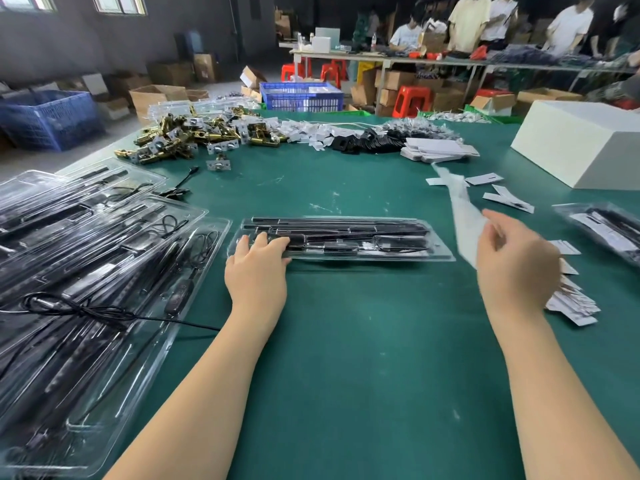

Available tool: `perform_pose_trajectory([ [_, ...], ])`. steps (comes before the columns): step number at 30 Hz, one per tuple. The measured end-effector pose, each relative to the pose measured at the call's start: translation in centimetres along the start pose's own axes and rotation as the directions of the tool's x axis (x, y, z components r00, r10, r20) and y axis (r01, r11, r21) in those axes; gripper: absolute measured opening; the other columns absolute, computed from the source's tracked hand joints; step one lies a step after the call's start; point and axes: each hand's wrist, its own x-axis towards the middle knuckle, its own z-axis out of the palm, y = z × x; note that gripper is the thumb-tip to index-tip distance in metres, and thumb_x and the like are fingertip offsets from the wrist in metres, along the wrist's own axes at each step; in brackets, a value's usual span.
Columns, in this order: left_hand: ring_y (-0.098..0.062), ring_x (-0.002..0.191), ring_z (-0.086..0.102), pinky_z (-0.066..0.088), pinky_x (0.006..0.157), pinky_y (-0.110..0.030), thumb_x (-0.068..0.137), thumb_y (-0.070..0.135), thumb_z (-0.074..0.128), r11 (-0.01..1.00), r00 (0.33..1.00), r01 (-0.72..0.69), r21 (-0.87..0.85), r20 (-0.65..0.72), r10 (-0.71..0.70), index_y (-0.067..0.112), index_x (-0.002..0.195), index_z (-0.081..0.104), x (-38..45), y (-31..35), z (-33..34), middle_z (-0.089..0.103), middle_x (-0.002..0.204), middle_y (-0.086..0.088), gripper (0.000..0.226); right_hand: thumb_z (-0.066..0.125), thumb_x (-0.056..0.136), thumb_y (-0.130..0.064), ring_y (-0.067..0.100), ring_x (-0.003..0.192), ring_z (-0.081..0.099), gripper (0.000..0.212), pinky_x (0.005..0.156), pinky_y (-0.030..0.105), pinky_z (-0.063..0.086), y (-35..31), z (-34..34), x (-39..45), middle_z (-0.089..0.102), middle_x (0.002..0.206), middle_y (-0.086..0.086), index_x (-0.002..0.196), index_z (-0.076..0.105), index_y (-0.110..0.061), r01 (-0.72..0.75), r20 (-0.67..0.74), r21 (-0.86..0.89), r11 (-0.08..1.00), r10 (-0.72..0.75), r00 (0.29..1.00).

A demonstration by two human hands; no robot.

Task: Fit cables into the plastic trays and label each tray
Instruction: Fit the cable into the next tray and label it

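Clear tray lies crosswise; left hand presses flat, right hand pinches label.

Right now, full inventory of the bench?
Clear tray: one, holding black cables, table centre.
Tray stack: many, clear, left side.
Loose cable: one, black, over the stack.
Finished tray: one, clear, right edge.
Label cards: pile, white, by the right wrist.
Brass fittings: heap, gold, far left.
White box: one, far right.
Table: green.
Left hand: fingers resting on the tray's left end.
Right hand: holding a blurred white strip.
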Motion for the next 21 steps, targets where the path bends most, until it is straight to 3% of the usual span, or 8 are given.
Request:
perform_pose_trajectory([
  [3, -0.02, 0.134, 0.037, 0.04, 0.093, -0.036, 0.098, 0.035, 0.051, 0.999, 0.998, -0.053, -0.014, 0.024, 0.053, 0.039, 0.133, 0.051, -0.5, 1.3, 0.3, 0.053, 0.133, 0.011, 0.035, 0.063, 0.087, -0.007, 0.029, 0.063, 0.062, 0.024, 0.056, 0.027, 0.039, -2.3, 0.5, -1.3, 0.075, 0.082, 0.011, 0.104, 0.076, -0.017, 0.258, 0.096, 0.092, 0.962, -0.267, 0.959],
  [6, -0.017, 0.131, 0.04, 0.04, 0.092, -0.035, 0.096, 0.044, 0.051, 0.984, 0.995, -0.076, -0.164, 0.051, 0.085, 0.04, 0.124, 0.059, -0.9, 2.4, 0.4, 0.058, 0.125, 0.018, 0.029, 0.074, 0.077, -0.001, 0.02, 0.065, 0.067, 0.024, 0.062, 0.023, 0.046, -4.6, 1.4, -3.7, 0.075, 0.081, 0.005, 0.096, 0.078, -0.015, 0.423, 0.193, 0.183, 0.888, -0.454, 0.87],
  [10, -0.024, 0.122, 0.047, 0.037, 0.099, -0.039, 0.098, 0.052, 0.036, 0.846, 0.997, 0.073, -0.528, 0.057, -0.051, 0.031, 0.109, 0.065, -0.9, 3.4, -0.2, 0.062, 0.088, 0.016, 0.038, 0.072, 0.077, 0.0, 0.02, 0.084, 0.072, 0.028, 0.072, 0.031, 0.058, -6.8, 2.3, -6.7, 0.076, 0.095, -0.002, 0.099, 0.078, -0.016, 0.496, 0.329, 0.415, 0.763, -0.634, 0.7],
  [12, -0.017, 0.115, 0.053, 0.033, 0.101, -0.038, 0.098, 0.051, 0.033, 0.811, 0.995, 0.101, -0.576, 0.064, -0.078, 0.032, 0.109, 0.063, -0.8, 3.4, -0.4, 0.061, 0.081, 0.02, 0.037, 0.067, 0.08, -0.005, 0.017, 0.09, 0.071, 0.029, 0.075, 0.031, 0.057, -7.4, 2.5, -7.6, 0.076, 0.099, -0.005, 0.103, 0.077, -0.019, 0.487, 0.406, 0.486, 0.726, -0.681, 0.61],
  [14, -0.008, 0.108, 0.056, 0.028, 0.1, -0.032, 0.095, 0.05, 0.042, 0.83, 0.995, 0.088, -0.551, 0.079, -0.054, 0.036, 0.117, 0.058, -0.9, 3.5, -0.5, 0.067, 0.078, 0.022, 0.031, 0.065, 0.083, -0.011, 0.015, 0.09, 0.067, 0.026, 0.074, 0.032, 0.054, -7.7, 2.7, -8.0, 0.074, 0.097, -0.008, 0.104, 0.075, -0.023, 0.416, 0.504, 0.531, 0.738, -0.67, 0.545],
  [16, -0.002, 0.097, 0.058, 0.029, 0.098, -0.028, 0.089, 0.043, 0.053, 0.815, 0.989, 0.119, -0.567, 0.144, -0.044, 0.04, 0.119, 0.055, -1.1, 3.6, -0.5, 0.066, 0.07, 0.028, 0.031, 0.07, 0.084, -0.021, 0.011, 0.083, 0.063, 0.012, 0.074, 0.035, 0.051, -7.5, 2.8, -8.0, 0.072, 0.088, -0.008, 0.095, 0.075, -0.021, 0.266, 0.58, 0.583, 0.768, -0.623, 0.525],
  [19, -0.003, 0.095, 0.061, 0.039, 0.104, -0.035, 0.083, 0.03, 0.061, 0.697, 0.971, 0.181, -0.694, 0.238, -0.015, 0.041, 0.117, 0.055, -1.2, 3.3, -0.3, 0.067, 0.082, 0.024, 0.037, 0.072, 0.086, -0.026, 0.013, 0.076, 0.064, 0.008, 0.072, 0.035, 0.052, -7.2, 2.8, -7.7, 0.073, 0.081, -0.005, 0.087, 0.077, -0.02, -0.092, 0.657, 0.632, 0.77, -0.469, 0.59],
  [21, -0.01, 0.098, 0.061, 0.044, 0.099, -0.039, 0.085, 0.029, 0.063, 0.705, 0.979, 0.139, -0.695, 0.204, 0.009, 0.033, 0.123, 0.055, -1.5, 3.2, -0.2, 0.064, 0.097, 0.015, 0.039, 0.067, 0.089, -0.022, 0.014, 0.079, 0.067, 0.009, 0.074, 0.031, 0.053, -7.1, 3.0, -7.5, 0.074, 0.083, -0.006, 0.09, 0.076, -0.022, -0.273, 0.664, 0.62, 0.736, -0.306, 0.682],
])
